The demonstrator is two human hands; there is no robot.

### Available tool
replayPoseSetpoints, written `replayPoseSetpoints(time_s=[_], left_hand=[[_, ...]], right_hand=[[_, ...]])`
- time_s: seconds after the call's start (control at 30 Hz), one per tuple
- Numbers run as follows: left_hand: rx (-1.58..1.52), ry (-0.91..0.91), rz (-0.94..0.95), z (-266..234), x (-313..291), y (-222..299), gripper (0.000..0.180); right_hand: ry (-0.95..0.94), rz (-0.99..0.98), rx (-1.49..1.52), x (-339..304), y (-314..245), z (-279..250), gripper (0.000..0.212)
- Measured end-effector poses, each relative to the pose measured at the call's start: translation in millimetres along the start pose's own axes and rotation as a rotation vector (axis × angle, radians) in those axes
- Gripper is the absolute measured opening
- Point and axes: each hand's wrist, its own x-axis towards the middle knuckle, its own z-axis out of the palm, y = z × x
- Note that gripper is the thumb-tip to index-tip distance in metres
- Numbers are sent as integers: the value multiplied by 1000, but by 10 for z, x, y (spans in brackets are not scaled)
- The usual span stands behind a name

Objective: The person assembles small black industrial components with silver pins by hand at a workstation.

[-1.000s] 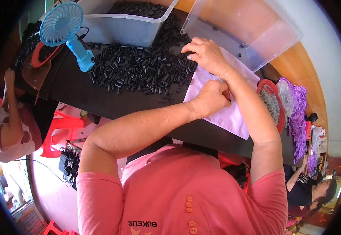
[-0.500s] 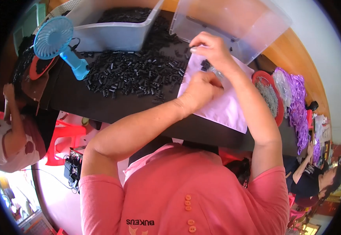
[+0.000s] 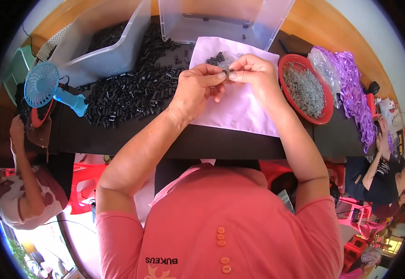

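Note:
My left hand (image 3: 194, 88) and my right hand (image 3: 256, 76) meet above a pale pink cloth (image 3: 239, 114). Both are closed in a pinch, thumbs and forefingers on a small dark piece (image 3: 226, 73) held between them; its exact shape is mostly hidden by the fingertips. Just beyond the fingers, a little group of black plastic pieces (image 3: 217, 59) lies on the cloth, with small clear parts (image 3: 226, 64) beside it. To the left of my left hand spreads a large pile of short black tubular pieces (image 3: 130, 97) on the dark table.
Right of the cloth sits a red basket (image 3: 327, 108) of small greyish-clear parts, then a clear bag (image 3: 324, 69) and purple ribbons (image 3: 355, 93). Behind stand two translucent bins (image 3: 132, 46). A blue fan (image 3: 44, 84) is at left. Other people sit at both sides.
My right hand has come back from the cloth's far edge to meet my left hand, and both now pinch the dark piece. The view has shifted, bringing more of the red basket into sight.

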Motion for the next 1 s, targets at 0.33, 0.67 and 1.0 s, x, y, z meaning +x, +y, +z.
replayPoseSetpoints(time_s=[0.33,0.67,1.0], left_hand=[[163,68,85,53,-42,4,10],[317,90,152,93,-92,23,15],[382,75,140,103,-99,14,13]], right_hand=[[34,-126,-28,-81,-129,-40,18],[4,-198,-68,-65,-47,68,14],[48,-356,-354,-85,-41,52,10]])
